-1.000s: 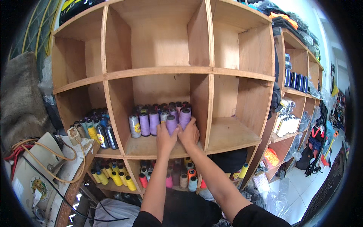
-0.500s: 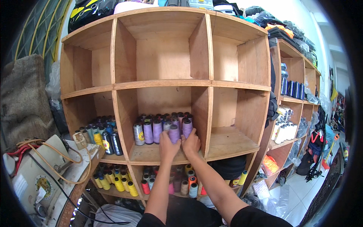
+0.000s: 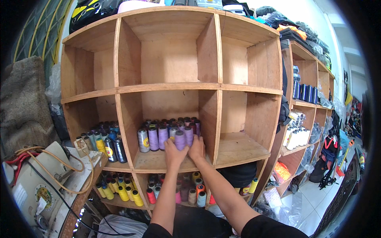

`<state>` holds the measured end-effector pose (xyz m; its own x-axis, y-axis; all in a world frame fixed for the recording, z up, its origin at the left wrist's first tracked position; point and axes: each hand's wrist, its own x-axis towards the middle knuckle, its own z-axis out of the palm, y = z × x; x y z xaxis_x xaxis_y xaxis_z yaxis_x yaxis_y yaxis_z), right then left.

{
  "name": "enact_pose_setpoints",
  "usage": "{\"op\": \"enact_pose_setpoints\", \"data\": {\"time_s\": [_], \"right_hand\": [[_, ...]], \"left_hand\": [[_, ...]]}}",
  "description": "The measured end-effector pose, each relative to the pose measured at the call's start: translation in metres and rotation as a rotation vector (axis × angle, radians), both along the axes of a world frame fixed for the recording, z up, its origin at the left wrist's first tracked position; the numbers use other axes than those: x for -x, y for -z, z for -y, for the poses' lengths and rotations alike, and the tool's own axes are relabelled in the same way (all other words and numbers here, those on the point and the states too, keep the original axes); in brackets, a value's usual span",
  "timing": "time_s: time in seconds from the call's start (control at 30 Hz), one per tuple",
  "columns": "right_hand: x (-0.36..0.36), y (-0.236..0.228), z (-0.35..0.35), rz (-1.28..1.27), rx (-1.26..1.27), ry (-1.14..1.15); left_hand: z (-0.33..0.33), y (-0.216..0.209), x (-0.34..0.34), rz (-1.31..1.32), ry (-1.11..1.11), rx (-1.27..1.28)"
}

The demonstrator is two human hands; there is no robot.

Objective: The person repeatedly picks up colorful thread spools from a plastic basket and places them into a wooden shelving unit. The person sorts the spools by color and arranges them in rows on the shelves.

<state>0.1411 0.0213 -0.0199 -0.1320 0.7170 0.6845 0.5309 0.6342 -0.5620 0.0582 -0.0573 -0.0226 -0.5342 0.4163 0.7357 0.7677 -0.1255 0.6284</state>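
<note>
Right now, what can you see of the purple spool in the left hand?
The purple thread spool tapers upward to a dark top, its thread looking neatly wound. It is roughly upright at the front of the middle compartment, before other spools. The left hand grips its lower part, hiding its base.

There are two bare hands, one left hand (image 3: 174, 156) and one right hand (image 3: 197, 150). Four purple thread cones (image 3: 180, 139) can be counted clearly at the front of the middle compartment, with one silver-grey cone (image 3: 143, 141) at the row's left end; those crowded behind overlap too much to number. The left compartment's front shows one yellow cone (image 3: 100, 146) and two dark cones (image 3: 120, 150). Below stand at least five yellow cones (image 3: 137, 198), one orange cone (image 3: 200, 189) and one light blue cone (image 3: 201, 199). The side shelf (image 3: 300, 103) holds four dark blue spools (image 3: 303, 92) in a row.
</note>
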Motion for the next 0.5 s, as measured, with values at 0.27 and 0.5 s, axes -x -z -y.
{"op": "enact_pose_setpoints", "data": {"time_s": [0.27,0.5], "right_hand": [[-0.003,0.004,-0.01,-0.034,-0.011,-0.108],[-0.008,-0.001,0.005,-0.31,-0.047,-0.106]], "left_hand": [[0.011,-0.012,-0.011,0.066,-0.006,-0.046],[0.007,0.0,-0.007,0.001,-0.008,-0.107]]}}
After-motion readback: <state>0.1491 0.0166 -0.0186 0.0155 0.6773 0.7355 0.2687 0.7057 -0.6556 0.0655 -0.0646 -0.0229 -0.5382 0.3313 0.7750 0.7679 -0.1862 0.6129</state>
